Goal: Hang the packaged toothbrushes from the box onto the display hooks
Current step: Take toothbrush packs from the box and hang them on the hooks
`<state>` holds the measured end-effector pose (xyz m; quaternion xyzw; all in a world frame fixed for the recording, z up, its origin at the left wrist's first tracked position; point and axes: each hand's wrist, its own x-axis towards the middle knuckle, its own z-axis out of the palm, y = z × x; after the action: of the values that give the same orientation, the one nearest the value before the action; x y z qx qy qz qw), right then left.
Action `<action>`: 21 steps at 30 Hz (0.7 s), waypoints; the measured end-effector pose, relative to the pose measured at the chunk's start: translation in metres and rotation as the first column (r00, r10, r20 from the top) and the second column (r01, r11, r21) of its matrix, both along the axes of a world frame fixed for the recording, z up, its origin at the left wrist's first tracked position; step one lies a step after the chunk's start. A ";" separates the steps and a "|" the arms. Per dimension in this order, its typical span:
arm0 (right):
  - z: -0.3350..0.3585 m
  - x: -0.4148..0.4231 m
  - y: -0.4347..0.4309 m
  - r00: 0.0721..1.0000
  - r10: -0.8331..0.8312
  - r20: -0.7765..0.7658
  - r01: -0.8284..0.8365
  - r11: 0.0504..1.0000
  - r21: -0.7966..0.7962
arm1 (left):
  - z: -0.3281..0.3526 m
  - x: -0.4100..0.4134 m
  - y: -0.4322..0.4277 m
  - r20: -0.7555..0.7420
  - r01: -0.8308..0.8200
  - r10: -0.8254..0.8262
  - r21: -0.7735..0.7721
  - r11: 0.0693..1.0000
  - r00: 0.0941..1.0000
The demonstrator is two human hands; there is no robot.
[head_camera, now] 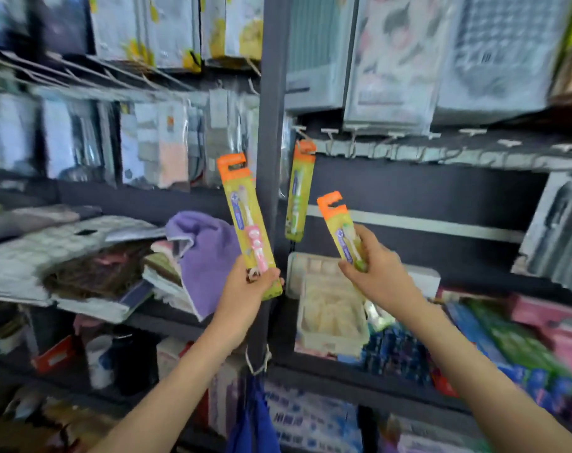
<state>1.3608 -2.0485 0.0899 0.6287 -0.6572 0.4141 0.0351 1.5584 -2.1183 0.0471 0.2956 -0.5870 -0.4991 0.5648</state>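
My left hand (250, 286) grips the bottom of a yellow toothbrush pack with an orange top and a pink brush (245, 214), held upright in front of the dark shelf post. My right hand (374, 266) grips a second yellow pack with a green brush (341, 228), tilted left, orange tab uppermost. A third pack of the same kind (299, 194) hangs from a display hook (302, 134) just right of the post. More metal hooks (389, 138) stick out along the shelf edge to the right. No box is in view.
A vertical dark post (271, 109) splits the shelving. Bagged goods hang on hooks at upper left (147, 142). A purple towel (206, 256) and stacked cloths lie on the left shelf. Plastic trays (330, 312) and coloured packs (507, 348) fill the right shelf.
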 end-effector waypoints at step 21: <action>0.071 -0.027 -0.143 0.910 -0.350 -0.222 0.365 0.931 0.026 | 0.057 -0.032 -0.061 -0.058 -0.080 0.070 -0.205 0.976 0.996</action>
<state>1.3334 -2.1916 0.1613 0.5394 -0.7671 0.3086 0.1595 1.5263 -2.1793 0.1045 0.2444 -0.6096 -0.4209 0.6256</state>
